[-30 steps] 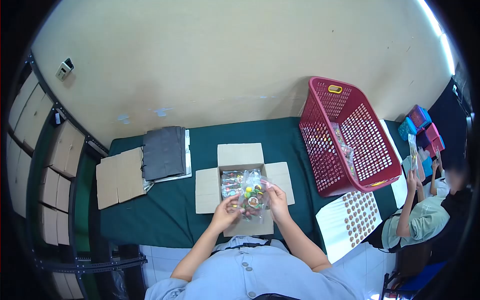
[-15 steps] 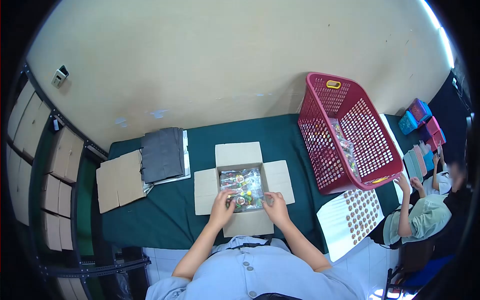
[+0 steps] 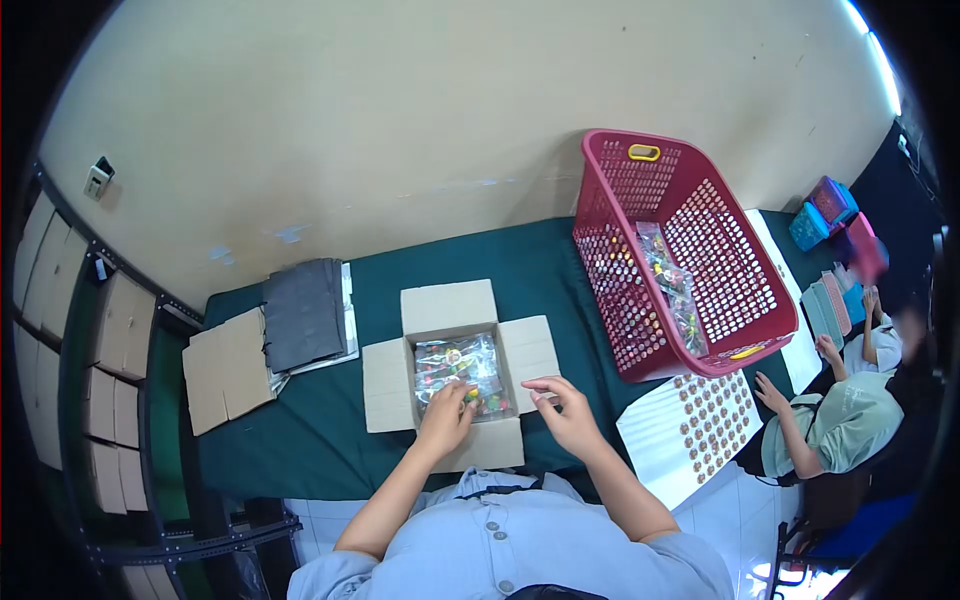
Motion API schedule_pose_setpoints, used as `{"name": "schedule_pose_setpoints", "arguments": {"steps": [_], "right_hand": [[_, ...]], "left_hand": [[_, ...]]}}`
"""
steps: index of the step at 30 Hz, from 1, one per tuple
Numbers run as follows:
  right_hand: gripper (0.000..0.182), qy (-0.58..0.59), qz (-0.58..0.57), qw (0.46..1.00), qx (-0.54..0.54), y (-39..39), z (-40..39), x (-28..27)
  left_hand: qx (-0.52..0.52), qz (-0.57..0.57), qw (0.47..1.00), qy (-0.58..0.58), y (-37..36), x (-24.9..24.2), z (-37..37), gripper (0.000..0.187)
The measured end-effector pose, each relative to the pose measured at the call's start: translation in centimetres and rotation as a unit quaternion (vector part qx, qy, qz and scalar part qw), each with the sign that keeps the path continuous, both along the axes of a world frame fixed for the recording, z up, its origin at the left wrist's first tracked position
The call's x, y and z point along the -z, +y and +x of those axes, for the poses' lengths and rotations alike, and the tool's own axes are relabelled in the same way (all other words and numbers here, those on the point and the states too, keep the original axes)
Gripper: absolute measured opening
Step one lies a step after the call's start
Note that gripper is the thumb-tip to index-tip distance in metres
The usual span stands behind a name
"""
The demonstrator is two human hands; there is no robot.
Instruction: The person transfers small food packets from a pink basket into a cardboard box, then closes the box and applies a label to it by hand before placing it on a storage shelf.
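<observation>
An open cardboard box (image 3: pixel 392 388) stands in front of me with its flaps folded outward. Inside lie clear plastic packets (image 3: pixel 452 358) with small colourful pieces in them. My left hand (image 3: pixel 446 418) reaches over the near side of the box, its fingers spread on the packets without gripping one. Off the box's right side, above the edge of the right flap, my right hand (image 3: pixel 568 415) is raised, thumb and fingers apart, with nothing between them.
A maroon laundry basket (image 3: pixel 640 290) holding similar packets (image 3: pixel 668 275) stands to the right. Near it lies a white sheet with rows of round stickers (image 3: pixel 655 430). Flattened cardboard (image 3: pixel 235 365) and dark folders (image 3: pixel 305 315) lie left. A co-worker (image 3: pixel 850 425) sits at right.
My right hand has left the box's rim and moved outward to the right. My left hand stays over the packets. The view has shifted, and the co-worker's hand has come off the basket.
</observation>
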State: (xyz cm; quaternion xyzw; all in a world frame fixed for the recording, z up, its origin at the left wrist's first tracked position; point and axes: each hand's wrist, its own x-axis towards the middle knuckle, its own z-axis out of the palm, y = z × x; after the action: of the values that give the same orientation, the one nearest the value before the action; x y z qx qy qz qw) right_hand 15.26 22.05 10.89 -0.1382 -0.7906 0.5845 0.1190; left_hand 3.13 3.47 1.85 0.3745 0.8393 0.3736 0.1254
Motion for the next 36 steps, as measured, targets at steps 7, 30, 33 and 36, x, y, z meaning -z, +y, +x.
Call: {"name": "schedule_pose_setpoints", "arguments": {"steps": [7, 30, 33, 36], "right_hand": [[0.016, 0.161, 0.233, 0.954, 0.1, 9.4, 4.2, -11.3], [0.031, -0.431, 0.539, 0.708, -0.148, 41.5, -5.5, 3.6], [0.026, -0.422, 0.562, 0.708, -0.07, 44.6, -5.8, 5.1], [0.028, -0.432, 0.565, 0.702, -0.028, 46.5, -5.5, 7.0]], "left_hand": [[0.092, 0.167, 0.98, 0.057, 9.7, -11.4, 0.7, 0.028], [0.171, 0.166, 0.968, 0.074, 34.3, -15.1, 3.5, 0.053], [0.158, 0.168, 0.97, 0.073, 34.4, -14.5, 3.5, 0.051], [0.157, 0.147, 0.975, 0.06, 34.2, -14.7, 3.4, 0.049]]}}
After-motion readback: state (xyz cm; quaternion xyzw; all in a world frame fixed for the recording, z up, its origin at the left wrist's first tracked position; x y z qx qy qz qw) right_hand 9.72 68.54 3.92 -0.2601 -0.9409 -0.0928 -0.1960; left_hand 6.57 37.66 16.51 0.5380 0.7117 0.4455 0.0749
